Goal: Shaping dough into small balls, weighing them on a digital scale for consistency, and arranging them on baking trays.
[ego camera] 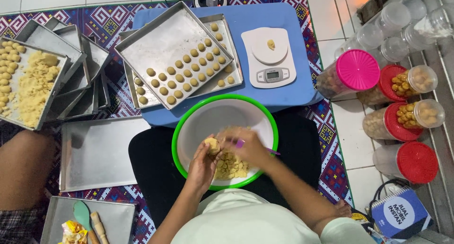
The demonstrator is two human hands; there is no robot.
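Lower centre: left hand (202, 166) cups a dough lump (212, 145), right hand (248, 147) pinches a purple tool (241, 143) over the green-rimmed bowl (189, 116).

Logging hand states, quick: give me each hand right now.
Left hand: closed around a lump of dough over the bowl.
Right hand: closed on a purple tool; motion-blurred.

Glossy plastic bowl (189, 126), crumbly matt dough (230, 167), dull brushed-metal tray (156, 41), patterned woven mat (109, 19).
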